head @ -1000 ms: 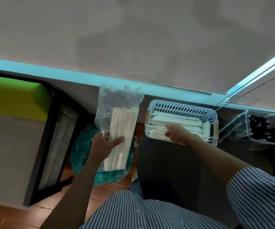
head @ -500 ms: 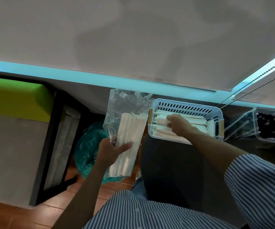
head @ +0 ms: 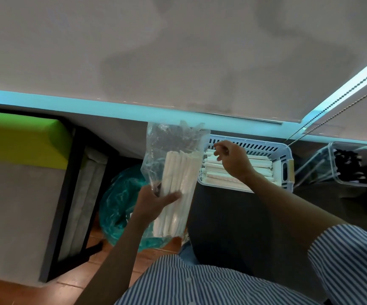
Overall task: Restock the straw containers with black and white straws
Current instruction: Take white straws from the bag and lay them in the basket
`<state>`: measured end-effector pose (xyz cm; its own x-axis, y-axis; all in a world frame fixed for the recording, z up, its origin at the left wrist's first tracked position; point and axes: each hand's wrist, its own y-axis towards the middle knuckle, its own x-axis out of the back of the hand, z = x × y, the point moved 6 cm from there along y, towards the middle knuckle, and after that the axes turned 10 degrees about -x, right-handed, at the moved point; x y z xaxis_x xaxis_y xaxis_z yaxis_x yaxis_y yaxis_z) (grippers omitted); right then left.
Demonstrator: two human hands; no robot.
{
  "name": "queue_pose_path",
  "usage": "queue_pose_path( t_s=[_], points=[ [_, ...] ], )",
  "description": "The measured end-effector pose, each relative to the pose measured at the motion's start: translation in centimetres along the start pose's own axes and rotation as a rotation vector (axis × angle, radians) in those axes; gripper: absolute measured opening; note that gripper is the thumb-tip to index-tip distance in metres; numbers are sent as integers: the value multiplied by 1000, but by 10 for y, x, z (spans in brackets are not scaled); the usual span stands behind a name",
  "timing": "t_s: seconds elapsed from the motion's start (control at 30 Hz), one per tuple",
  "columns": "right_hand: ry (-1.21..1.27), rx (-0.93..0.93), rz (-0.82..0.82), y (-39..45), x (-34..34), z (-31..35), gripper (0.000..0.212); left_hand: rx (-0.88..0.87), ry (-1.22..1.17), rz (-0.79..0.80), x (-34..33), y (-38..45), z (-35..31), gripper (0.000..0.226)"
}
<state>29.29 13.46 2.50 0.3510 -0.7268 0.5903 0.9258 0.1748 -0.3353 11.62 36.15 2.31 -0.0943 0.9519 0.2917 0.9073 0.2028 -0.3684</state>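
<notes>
My left hand [head: 153, 202] grips a clear plastic bag [head: 173, 172] of white paper-wrapped straws, held upright with its open mouth at the top. My right hand [head: 233, 160] hovers over the left end of a white slotted basket [head: 286, 170] that holds several white straws lying flat. Its fingers are loosely curled and hold nothing, pointing toward the bag's mouth. To the right, a clear plastic container [head: 354, 164] holds black straws.
The basket and clear container sit on a dark surface [head: 233, 227] in front of me. A teal-lined bin [head: 120, 208] stands on the floor behind the bag. A grey and green bench [head: 17, 172] is at the left. A roller blind with a bead chain [head: 341, 95] hangs ahead.
My right hand has lifted out of the basket, leaving the straws there, and moved left toward the bag's mouth. My left hand keeps the bag upright.
</notes>
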Motion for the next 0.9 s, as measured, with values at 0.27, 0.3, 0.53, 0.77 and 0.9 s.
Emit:
queue_pose_path(
  t_s=[0.27, 0.3, 0.53, 0.77, 0.9],
  points=[
    [384, -140, 487, -70, -1, 31, 34, -73, -163, 30, -31, 8, -52, 41],
    [349, -117, 448, -75, 3, 34, 32, -89, -179, 39, -36, 7, -59, 41],
    [342, -89, 97, -96, 39, 32, 20, -169, -181, 108, -67, -10, -94, 52],
    [266, -54, 184, -115, 69, 34, 23, -210, -133, -23, -69, -32, -103, 51],
    [256, 60, -39, -118, 115, 60, 29, -222, -130, -25, -66, -44, -103, 45]
  ],
)
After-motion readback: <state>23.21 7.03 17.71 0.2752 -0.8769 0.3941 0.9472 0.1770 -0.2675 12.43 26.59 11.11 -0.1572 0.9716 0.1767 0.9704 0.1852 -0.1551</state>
